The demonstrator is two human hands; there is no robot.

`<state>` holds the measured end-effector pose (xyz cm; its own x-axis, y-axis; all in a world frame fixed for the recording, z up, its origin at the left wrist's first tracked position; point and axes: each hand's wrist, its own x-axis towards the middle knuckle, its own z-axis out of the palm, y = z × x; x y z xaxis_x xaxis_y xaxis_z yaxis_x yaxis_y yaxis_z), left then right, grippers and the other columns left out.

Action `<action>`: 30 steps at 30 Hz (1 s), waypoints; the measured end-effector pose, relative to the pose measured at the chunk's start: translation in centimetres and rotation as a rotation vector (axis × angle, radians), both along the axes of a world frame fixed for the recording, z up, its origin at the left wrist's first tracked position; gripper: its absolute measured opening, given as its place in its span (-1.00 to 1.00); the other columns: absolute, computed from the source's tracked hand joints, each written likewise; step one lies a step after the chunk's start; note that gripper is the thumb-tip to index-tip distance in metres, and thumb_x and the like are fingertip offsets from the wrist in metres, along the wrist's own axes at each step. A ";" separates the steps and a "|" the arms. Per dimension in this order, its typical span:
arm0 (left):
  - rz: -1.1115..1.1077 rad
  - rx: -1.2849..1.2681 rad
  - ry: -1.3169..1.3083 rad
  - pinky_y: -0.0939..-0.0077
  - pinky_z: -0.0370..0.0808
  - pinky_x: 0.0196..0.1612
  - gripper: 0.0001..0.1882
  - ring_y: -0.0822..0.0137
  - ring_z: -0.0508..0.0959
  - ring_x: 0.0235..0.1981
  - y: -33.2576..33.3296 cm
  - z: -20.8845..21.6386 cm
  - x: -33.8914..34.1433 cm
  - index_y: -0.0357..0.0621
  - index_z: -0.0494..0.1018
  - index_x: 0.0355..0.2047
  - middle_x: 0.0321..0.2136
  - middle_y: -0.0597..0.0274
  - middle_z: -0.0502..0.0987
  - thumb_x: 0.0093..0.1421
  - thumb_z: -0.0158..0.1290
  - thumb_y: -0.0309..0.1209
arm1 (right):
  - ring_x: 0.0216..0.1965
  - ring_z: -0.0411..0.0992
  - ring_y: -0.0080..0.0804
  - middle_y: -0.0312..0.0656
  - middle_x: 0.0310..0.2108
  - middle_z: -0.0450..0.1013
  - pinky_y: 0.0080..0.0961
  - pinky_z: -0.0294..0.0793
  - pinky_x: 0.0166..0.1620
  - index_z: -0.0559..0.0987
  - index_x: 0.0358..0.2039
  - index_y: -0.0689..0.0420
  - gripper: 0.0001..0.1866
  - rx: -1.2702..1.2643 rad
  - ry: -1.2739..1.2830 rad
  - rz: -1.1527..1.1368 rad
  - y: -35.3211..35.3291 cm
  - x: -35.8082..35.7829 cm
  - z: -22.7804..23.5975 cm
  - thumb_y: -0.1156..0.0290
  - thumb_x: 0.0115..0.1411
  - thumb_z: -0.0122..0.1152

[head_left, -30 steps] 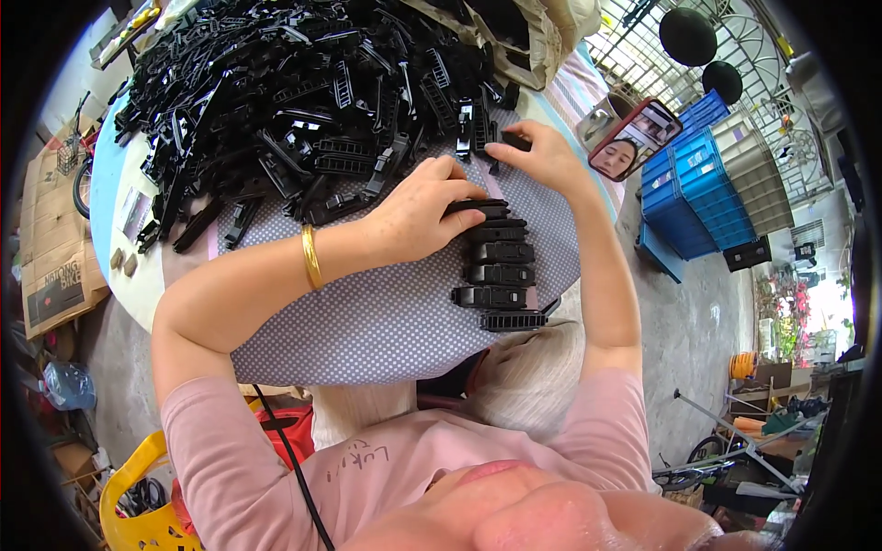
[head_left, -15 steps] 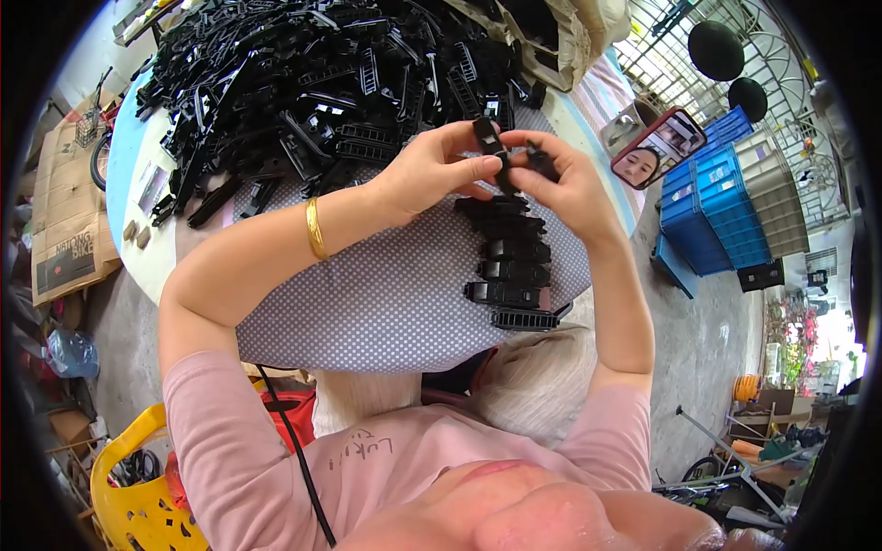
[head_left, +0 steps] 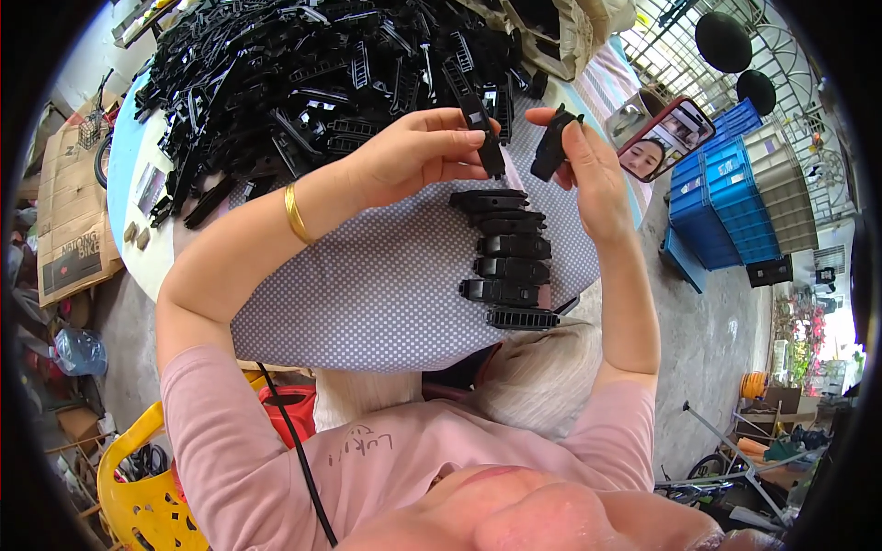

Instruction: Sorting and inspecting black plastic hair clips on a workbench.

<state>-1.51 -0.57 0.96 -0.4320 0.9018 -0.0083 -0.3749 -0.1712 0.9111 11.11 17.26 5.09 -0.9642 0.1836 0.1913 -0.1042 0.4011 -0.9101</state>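
Observation:
My left hand (head_left: pixel 430 150) grips a long black plastic part (head_left: pixel 481 138) between thumb and fingers, holding it nearly upright. A shorter black plastic piece (head_left: pixel 551 145) is pinched in my right hand (head_left: pixel 593 174), a small gap to the right of the long part. Below both hands, a row of similar black parts (head_left: pixel 513 246) lies stacked side by side on the dotted tablecloth (head_left: pixel 367 294). The nearest one, with a ribbed side, is close to the table's front edge. Beyond my left hand spreads a large heap of loose black parts (head_left: pixel 276 83).
A brown sack (head_left: pixel 588 37) lies at the far side of the table. Right of my right hand a phone (head_left: pixel 663 138) leans upright. Blue crates (head_left: pixel 717 202) stand on the floor at the right, and a yellow chair (head_left: pixel 138 487) is at the lower left.
My hands have moved apart. The two black pieces, close together before, are now separated, the shorter one in my right hand and the long one in my left.

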 end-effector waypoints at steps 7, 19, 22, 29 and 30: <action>0.013 -0.012 0.049 0.48 0.44 -0.05 -0.57 0.36 0.49 -0.18 0.0 -0.4 -0.3 -0.24 0.28 0.05 -0.20 0.16 0.47 0.20 -0.02 -0.34 | -0.41 0.42 -0.56 -0.21 -0.39 0.43 -0.66 0.45 -0.40 0.34 -0.09 0.28 -0.67 -0.222 0.081 0.133 -1.7 0.0 -0.9 0.46 0.15 0.11; 0.141 -0.174 0.204 0.67 0.45 -0.40 -0.69 0.46 0.51 -0.47 -0.4 1.0 0.3 -0.28 0.40 -0.25 -0.46 0.22 0.50 0.14 0.09 -0.27 | -0.43 0.45 -0.57 -0.23 -0.46 0.47 -0.68 0.42 -0.34 0.46 -0.34 0.27 -0.73 0.299 0.293 -0.063 -2.3 -0.2 -1.9 0.52 -0.06 0.34; 0.247 -0.142 0.354 0.68 0.46 -0.37 -0.69 0.47 0.52 -0.47 -0.3 1.1 1.0 -0.33 0.42 -0.24 -0.46 0.21 0.52 0.10 0.13 -0.33 | -0.47 0.45 -0.54 -0.24 -0.51 0.48 -0.67 0.41 -0.36 0.48 -0.37 0.26 -0.72 0.426 0.331 -0.132 -2.3 -0.4 -2.1 0.49 -0.09 0.37; 0.331 -0.157 0.958 0.54 0.50 -0.23 -0.63 0.32 0.58 -0.35 -0.5 1.7 1.7 -0.30 0.43 -0.16 -0.36 0.10 0.56 -0.02 0.18 -0.48 | -0.26 0.44 -0.32 -0.11 -0.28 0.46 -0.47 0.41 -0.23 0.49 -0.30 0.23 -0.64 0.795 0.527 -0.168 -1.7 -0.8 -1.5 0.41 -0.14 0.36; 0.307 -0.162 1.008 0.51 0.50 -0.24 -0.63 0.28 0.58 -0.34 -0.6 1.8 1.8 -0.28 0.44 -0.17 -0.37 0.07 0.56 -0.03 0.18 -0.49 | -0.22 0.42 -0.26 -0.09 -0.24 0.45 -0.40 0.40 -0.19 0.49 -0.27 0.23 -0.61 0.859 0.591 -0.179 -1.8 -1.0 -1.2 0.39 -0.15 0.34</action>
